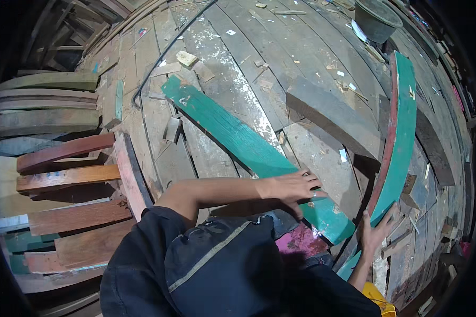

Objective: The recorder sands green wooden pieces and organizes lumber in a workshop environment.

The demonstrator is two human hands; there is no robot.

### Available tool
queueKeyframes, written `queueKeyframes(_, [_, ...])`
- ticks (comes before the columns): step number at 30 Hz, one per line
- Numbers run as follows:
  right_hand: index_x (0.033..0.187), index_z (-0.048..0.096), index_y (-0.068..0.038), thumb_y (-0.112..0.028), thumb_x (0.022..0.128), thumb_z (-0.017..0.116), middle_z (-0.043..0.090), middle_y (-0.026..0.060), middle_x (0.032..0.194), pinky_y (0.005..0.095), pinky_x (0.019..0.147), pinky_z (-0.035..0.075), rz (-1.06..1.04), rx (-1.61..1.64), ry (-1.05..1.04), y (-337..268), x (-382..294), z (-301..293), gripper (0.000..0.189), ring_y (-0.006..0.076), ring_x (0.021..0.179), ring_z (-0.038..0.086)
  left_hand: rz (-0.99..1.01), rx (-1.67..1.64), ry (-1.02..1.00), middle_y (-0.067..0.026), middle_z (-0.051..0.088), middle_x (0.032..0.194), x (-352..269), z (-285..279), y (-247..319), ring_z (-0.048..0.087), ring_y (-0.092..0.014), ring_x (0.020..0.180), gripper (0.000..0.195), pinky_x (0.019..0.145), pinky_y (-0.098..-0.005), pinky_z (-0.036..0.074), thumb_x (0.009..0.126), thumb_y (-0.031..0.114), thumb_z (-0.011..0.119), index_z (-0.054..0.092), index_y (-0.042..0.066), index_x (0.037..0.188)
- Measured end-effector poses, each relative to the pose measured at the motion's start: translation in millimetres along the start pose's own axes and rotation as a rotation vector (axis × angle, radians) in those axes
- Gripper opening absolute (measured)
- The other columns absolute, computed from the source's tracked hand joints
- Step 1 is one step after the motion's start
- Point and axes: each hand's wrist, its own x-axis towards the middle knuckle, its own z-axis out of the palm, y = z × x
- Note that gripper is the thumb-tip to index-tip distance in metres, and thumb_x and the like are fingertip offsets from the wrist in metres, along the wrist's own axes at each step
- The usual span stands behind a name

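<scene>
My left hand lies across the near part of a green-painted board, fingers spread over its top and thumb by its near edge. This board runs diagonally from the floor's middle towards my body, its paint chipped at both ends. My right hand is around the lower part of a curved green plank, thumb on its reddish side edge and fingers on the far side. The plank stretches away from me on my right. A pink, stained surface shows below the first board, close to my body.
Stacked timber pieces fill the left side. A thick grey beam lies between the two green pieces; a curved dark piece is farther right. A bent metal bar, a bucket and wood scraps are on the plank floor.
</scene>
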Motion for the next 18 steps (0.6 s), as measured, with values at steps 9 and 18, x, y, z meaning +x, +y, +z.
queueKeyframes(9, [0.162,0.041,-0.027,-0.023,0.076,0.083,0.048,0.0326,0.144,0.0556,0.114,0.040,-0.069,0.228,-0.069,-22.7,5.7,-22.3,0.095,0.0507,0.135,0.048,0.231,0.218,0.441,-0.0151,0.051,0.142,52.9,-90.6,2.6,0.044,-0.035,0.141,0.086,0.119,-0.0540,0.033,0.071,0.043,0.089,0.053,0.016,0.146])
queueKeyframes(18, [0.154,0.052,-0.019,-0.035,0.065,0.087,0.052,0.0237,0.136,0.0541,0.108,0.037,-0.566,-0.022,-0.257,-100.2,13.9,-37.3,0.096,0.0432,0.125,0.049,0.135,0.391,0.023,-0.0161,0.053,0.137,65.8,-109.8,9.4,0.049,-0.034,0.135,0.106,0.121,-0.0596,0.027,0.067,0.056,0.088,0.045,0.017,0.156])
